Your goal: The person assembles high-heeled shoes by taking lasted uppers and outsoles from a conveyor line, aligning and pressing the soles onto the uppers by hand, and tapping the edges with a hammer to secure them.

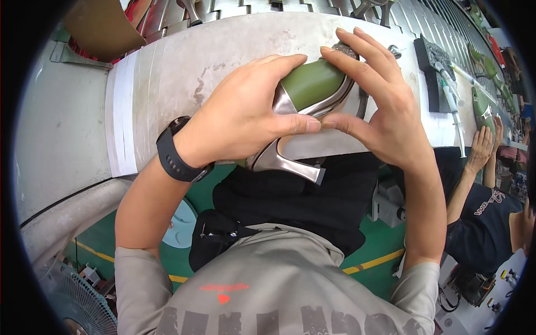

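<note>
1. Floor: the green floor (382, 240) lies toward 6 o'clock, crossed by a yellow line (95, 251).
2. Work surface: a pale, scuffed worktable (184, 56) spans 9 to 3 o'clock, with dark smears near its middle. A white strip (124, 117) covers its 9 o'clock end.
3. Slatted metal bed (435, 17): runs along the table's far edge, from 11 to 2 o'clock.
4. Grey shirt (268, 273): worn by the person, at 6 o'clock. It carries a small red print above a row of large dark block characters, partly cut off by the lower edge.
5. Co-worker (483, 220): at 4 o'clock, in a dark shirt with pale lettering across it; both hands are at a green piece (481, 106).
6. Fan (72, 301): round wire guard, at 8 o'clock.
7. Left hand (245, 106): clasps the rear of the shoe, thumb along the near side, fingers over the far side.
8. Right hand (385, 103): holds the toe end between thumb and arched fingers; the pressure cannot be told.
9. Shoe (315, 86): green and metallic bronze, held above the table's near edge, toe toward 1 o'clock, high heel toward 5 o'clock.
10. Black block (432, 84): on the table at 2 o'clock.
11. Syringes (451, 103): beside the block.
12. Black wristband (176, 159): on the left wrist.
</note>
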{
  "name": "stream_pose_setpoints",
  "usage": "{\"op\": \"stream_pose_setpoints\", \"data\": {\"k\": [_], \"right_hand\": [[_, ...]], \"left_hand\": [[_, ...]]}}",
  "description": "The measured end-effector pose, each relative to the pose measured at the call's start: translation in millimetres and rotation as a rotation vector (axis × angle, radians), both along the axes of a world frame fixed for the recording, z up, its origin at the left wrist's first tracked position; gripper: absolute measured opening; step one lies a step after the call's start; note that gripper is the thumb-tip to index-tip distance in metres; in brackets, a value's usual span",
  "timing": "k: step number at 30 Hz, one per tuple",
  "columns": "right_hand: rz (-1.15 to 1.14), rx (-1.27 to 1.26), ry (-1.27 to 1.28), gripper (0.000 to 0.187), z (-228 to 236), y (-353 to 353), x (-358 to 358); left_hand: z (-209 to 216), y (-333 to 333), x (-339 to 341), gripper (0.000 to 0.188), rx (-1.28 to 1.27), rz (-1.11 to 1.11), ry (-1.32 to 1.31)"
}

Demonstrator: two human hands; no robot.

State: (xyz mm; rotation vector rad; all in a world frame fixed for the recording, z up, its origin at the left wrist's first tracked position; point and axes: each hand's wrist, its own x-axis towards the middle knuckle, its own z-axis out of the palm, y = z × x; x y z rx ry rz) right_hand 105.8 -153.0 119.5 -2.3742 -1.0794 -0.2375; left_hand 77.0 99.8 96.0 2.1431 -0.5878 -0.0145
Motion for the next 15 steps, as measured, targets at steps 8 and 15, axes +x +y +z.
{"op": "stream_pose_setpoints", "data": {"k": [8,15], "right_hand": [[-0.161,-0.006,0.057,0.069,7,5,-1],[-0.559,0.072,-0.061,0.048,-57,-67,-3]], "left_hand": [[4,-10,4,0.07,-0.02,-0.001,0.159],[-2,-24,15,0.091,0.113,-0.023,-0.02]]}}
